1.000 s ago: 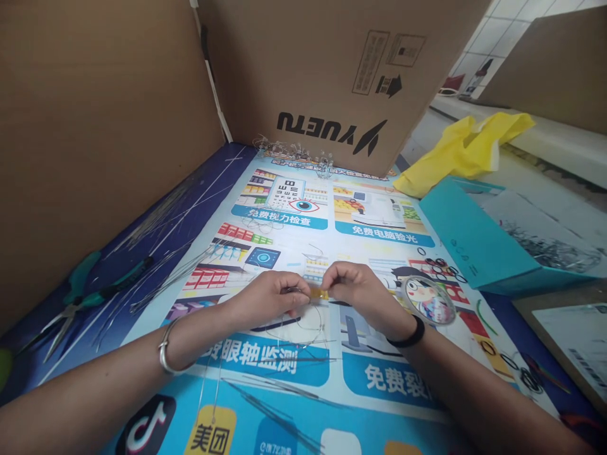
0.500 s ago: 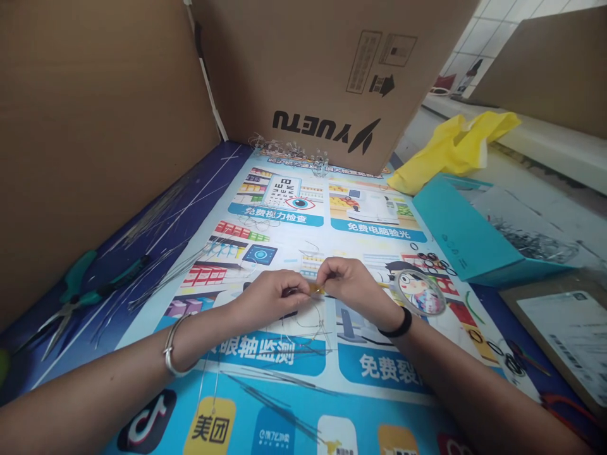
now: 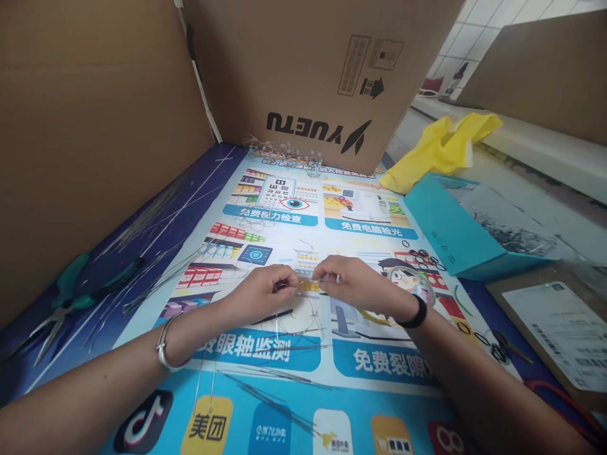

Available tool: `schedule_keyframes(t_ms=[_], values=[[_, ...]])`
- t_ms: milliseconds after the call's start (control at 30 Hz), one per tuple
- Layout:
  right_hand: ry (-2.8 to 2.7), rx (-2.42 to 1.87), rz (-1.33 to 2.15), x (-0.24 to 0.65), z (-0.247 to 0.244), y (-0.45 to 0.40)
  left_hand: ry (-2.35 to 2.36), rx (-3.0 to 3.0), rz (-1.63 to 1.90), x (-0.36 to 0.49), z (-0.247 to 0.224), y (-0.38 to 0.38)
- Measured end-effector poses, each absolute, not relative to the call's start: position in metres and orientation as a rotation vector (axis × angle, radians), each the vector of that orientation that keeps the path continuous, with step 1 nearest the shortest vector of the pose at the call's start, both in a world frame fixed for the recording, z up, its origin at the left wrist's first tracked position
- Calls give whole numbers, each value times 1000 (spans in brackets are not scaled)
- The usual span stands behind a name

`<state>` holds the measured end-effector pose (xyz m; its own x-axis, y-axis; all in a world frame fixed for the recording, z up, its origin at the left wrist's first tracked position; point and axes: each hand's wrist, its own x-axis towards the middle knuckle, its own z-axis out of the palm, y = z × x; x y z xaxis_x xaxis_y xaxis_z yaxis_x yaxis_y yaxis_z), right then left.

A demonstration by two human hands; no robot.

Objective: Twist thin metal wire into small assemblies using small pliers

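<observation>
My left hand (image 3: 265, 292) is closed, its thumb and fingers pinched on a thin wire (image 3: 307, 279). Opposite it, my right hand (image 3: 353, 284) pinches the same strand a short way to the right. The wire runs nearly level between the fingertips; its ends are hidden or too fine to follow. Thin curved strands hang below the left fingers. Both hands are over the printed poster sheet (image 3: 327, 316). Loose straight wires (image 3: 270, 395) lie on it nearer to me. A clear round ring (image 3: 430, 287) sits partly behind my right wrist.
Green-handled pliers (image 3: 64, 306) lie at left, near more wires (image 3: 161, 272). Cardboard (image 3: 303, 76) stands behind. At right are black rings (image 3: 423, 256), a teal box (image 3: 455, 240) with metal pieces, a yellow cloth (image 3: 436, 151) and a labelled parcel (image 3: 554, 328).
My hands have moved slightly apart, the right one shifting rightward, so more wire shows between them. The right forearm now covers part of the clear ring. The view has shifted slightly.
</observation>
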<state>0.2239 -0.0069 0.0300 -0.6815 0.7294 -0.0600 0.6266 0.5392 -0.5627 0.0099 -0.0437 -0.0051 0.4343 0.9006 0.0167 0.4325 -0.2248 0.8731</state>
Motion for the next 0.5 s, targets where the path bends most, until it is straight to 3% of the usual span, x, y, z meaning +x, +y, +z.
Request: schedule_keyframes(t_ms=[100,200,500], values=[[-2917,-1316,342,244,44,-9,1144,1766,668,6,-2,-41],[-3027,-1449,78,261,45,-14,1140,1731,662,2,1,-38],[-3046,-1299,-63,254,29,-30,1045,1555,655,-5,3,-33]])
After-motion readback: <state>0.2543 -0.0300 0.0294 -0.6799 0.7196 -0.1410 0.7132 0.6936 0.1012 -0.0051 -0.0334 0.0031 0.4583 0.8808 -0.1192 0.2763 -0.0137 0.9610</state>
